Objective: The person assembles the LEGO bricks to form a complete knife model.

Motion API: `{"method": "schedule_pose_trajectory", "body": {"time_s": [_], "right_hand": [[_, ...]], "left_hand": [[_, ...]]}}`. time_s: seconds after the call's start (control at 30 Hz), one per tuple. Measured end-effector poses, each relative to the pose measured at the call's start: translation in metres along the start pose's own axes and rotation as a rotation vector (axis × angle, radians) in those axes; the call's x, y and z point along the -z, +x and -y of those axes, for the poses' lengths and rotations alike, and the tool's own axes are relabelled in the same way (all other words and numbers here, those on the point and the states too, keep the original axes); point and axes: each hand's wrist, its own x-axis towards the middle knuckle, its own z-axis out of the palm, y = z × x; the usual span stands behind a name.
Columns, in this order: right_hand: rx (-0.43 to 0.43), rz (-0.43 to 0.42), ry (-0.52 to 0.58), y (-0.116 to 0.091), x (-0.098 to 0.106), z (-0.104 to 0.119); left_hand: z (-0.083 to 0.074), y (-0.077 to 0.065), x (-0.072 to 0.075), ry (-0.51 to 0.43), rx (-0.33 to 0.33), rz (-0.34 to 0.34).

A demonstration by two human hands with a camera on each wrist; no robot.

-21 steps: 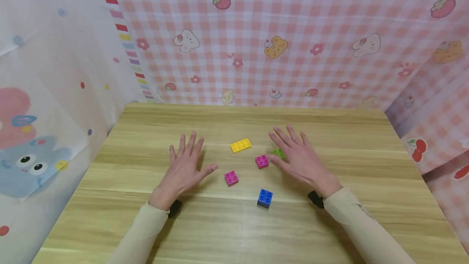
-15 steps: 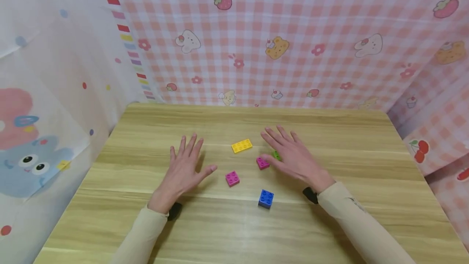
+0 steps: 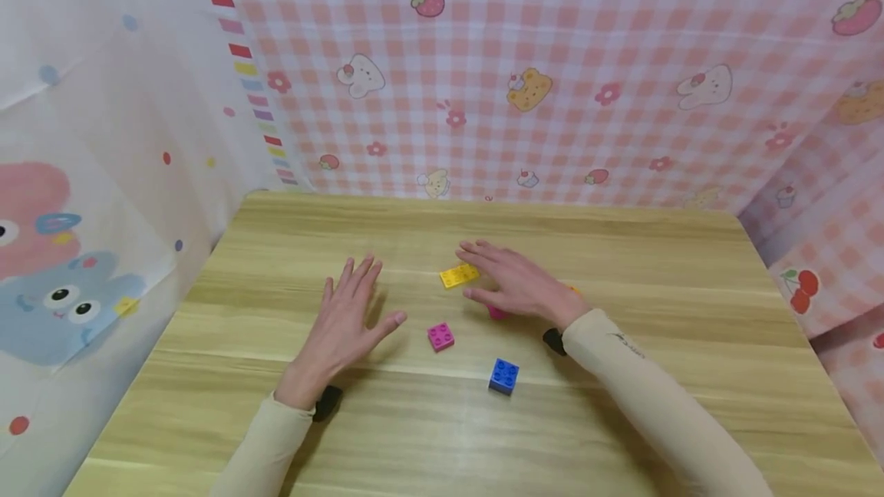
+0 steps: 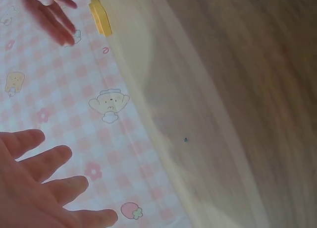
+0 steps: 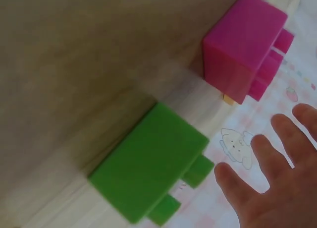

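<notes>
My right hand (image 3: 521,282) reaches over the bricks with straight fingers, its fingertips overlapping the right end of a flat yellow brick (image 3: 457,276) in the head view. Beneath its thumb side a pink brick (image 3: 496,314) peeks out. A green brick, hidden in the head view, shows in the right wrist view (image 5: 148,163) beside the pink one. My left hand (image 3: 340,332) is spread, palm down, left of a second pink brick (image 3: 440,337), holding nothing. Nearer to me stands a taller blue brick (image 3: 504,376), apart from both hands.
All this is on a wooden table (image 3: 387,436). A bit of something orange (image 3: 575,291) shows behind the right wrist. A pink checked cloth (image 3: 470,83) hangs at the back edge, and a white printed curtain (image 3: 124,129) on the left.
The right hand has moved left, from above the green brick to the yellow one, covering the green and most of one pink brick. The left hand is nearly still.
</notes>
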Motion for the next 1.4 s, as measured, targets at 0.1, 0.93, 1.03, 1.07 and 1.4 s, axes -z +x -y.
{"method": "schedule_pose_trajectory", "body": {"time_s": [0.1, 0.93, 1.03, 1.07, 1.4], "right_hand": [[-0.017, 0.039, 0.043, 0.008, -0.003, -0.003], [-0.089, -0.034, 0.008, 0.014, 0.005, 0.000], [-0.089, -0.055, 0.020, 0.008, 0.008, 0.002], [-0.091, -0.063, 0.024, 0.005, 0.009, 0.003], [-0.140, -0.162, 0.086, -0.018, 0.015, 0.004]], "left_hand": [[-0.001, -0.003, -0.002, -0.016, -0.006, -0.003], [-0.046, -0.001, -0.022, -0.059, -0.264, 0.013], [-0.054, -0.001, -0.027, -0.088, -0.327, 0.007], [-0.056, -0.001, -0.029, -0.106, -0.350, 0.007], [-0.081, 0.001, -0.043, -0.359, -0.431, 0.124]]}}
